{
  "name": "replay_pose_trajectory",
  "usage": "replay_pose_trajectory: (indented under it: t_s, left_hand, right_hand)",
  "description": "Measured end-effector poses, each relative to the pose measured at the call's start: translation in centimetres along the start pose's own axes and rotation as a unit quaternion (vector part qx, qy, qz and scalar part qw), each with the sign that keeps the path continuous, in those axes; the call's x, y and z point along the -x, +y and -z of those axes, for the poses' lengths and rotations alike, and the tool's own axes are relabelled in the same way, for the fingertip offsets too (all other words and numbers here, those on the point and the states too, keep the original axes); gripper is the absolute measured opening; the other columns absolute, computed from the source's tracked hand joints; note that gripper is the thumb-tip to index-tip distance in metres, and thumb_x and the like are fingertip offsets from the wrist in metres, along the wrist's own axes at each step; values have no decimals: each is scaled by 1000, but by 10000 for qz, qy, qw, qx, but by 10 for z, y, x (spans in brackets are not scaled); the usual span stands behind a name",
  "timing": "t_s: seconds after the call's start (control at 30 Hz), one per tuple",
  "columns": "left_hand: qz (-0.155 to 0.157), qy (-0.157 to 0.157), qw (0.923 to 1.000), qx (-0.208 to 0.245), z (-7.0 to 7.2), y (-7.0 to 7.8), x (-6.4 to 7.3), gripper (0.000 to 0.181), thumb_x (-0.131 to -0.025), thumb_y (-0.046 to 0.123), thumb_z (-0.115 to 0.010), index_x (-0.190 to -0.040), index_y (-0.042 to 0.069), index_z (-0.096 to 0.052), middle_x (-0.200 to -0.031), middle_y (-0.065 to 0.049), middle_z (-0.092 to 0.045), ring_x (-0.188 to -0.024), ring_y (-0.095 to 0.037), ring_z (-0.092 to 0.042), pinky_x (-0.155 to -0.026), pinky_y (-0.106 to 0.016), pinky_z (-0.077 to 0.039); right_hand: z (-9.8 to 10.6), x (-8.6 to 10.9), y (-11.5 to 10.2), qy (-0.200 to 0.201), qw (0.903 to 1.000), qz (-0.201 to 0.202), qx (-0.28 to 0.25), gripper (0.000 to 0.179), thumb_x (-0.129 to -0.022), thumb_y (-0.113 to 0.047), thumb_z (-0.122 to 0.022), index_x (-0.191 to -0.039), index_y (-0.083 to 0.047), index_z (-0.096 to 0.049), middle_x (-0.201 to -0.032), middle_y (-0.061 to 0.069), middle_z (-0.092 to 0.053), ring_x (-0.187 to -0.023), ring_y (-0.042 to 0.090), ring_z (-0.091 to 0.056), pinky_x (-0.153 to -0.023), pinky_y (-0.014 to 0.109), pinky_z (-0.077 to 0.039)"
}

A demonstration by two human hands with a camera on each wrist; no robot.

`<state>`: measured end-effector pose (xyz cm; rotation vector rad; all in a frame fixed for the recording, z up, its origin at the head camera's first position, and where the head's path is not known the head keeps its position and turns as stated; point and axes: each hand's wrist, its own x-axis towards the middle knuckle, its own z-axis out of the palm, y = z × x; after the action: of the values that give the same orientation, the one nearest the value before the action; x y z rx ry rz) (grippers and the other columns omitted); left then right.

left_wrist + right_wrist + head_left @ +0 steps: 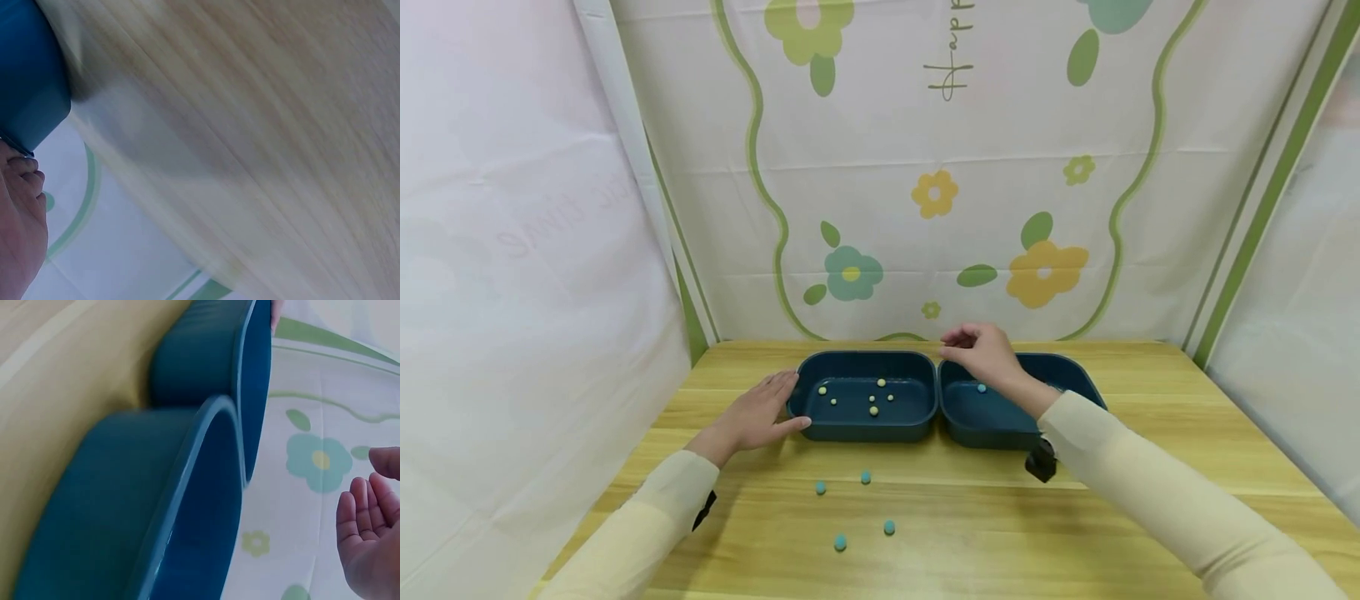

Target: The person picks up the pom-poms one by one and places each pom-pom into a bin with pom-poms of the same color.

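Two dark blue boxes stand side by side on the table. Spread along the outer side of the left box (pixel 862 433) is my left hand (pixel 756 414), its thumb over the front rim and its fingers at the left rim. In the left wrist view, the fingertips of this hand (pixel 22 212) meet the box edge. Several small pale yellow balls (pixel 874 411) lie in the left box. My right hand (pixel 988 357) hovers over the right box (pixel 985 437), its fingers loosely bent and thumb apart, nothing visible between them. Below it, a small blue ball (pixel 981 388) shows within the right box.
In front of the left box, several blue balls (pixel 840 542) lie scattered on the wooden table (pixel 970 533). A white flower-printed cloth (pixel 880 208) hangs behind the boxes, and plain-looking white cloth (pixel 512 292) hangs at the left side.
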<state>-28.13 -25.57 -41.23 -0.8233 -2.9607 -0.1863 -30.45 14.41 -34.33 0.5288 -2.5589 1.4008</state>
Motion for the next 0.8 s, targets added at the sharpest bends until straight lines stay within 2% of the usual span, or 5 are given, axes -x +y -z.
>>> replay_pose_trajectory:
  t_s: [0.2, 0.43, 0.53, 0.67, 0.8]
  left_hand:
    - [-8, -16, 10000, 54, 1, 0, 0, 92, -95, 64, -44, -151, -7, -23, -156, -22, -22, -143, -37, -20, -116, -49, -16]
    - [36, -50, 10000, 38, 1, 0, 0, 92, -95, 64, -43, -151, -7, -23, -157, -21, -22, -144, -37, -20, -116, -49, -16]
    - [27, -29, 10000, 66, 1, 1, 1, 92, -95, 63, -44, -151, -7, -23, -156, -22, -22, -143, -37, -20, -116, -49, -16]
    - [21, -20, 10000, 86, 2, 2, 0, 91, -95, 62, -45, -150, -7, -24, -156, -23, -23, -143, -37, -20, -116, -49, -16]
    - [34, -35, 10000, 66, 1, 1, 0, 91, -95, 62, -45, -150, -7, -24, -156, -22, -23, -143, -37, -21, -116, -49, -16]
  right_hand:
    - [25, 20, 16, 58, 9994, 219, 276, 21, -92, -25, -70, -102, -7, -72, -95, 4, -69, -82, 19, -63, -70, 34, -53]
    - [51, 46, 38, 187, 9929, 837, 830, 20, -92, -24, -70, -103, -8, -72, -91, 0, -69, -78, 13, -63, -67, 27, -53]
    - [63, 57, 49, 329, 9835, 1252, 1267, 18, -92, -21, -70, -104, -9, -71, -92, 0, -69, -79, 12, -64, -68, 30, -54]
    - [81, 71, 63, 533, 9629, 1823, 1915, 21, -89, -17, -73, -107, -8, -70, -99, 4, -69, -86, 19, -64, -73, 42, -54]
    - [98, 83, 76, 584, 9421, 2164, 2495, 31, -84, -15, -77, -112, -5, -69, -108, 11, -68, -96, 29, -64, -79, 50, -52]
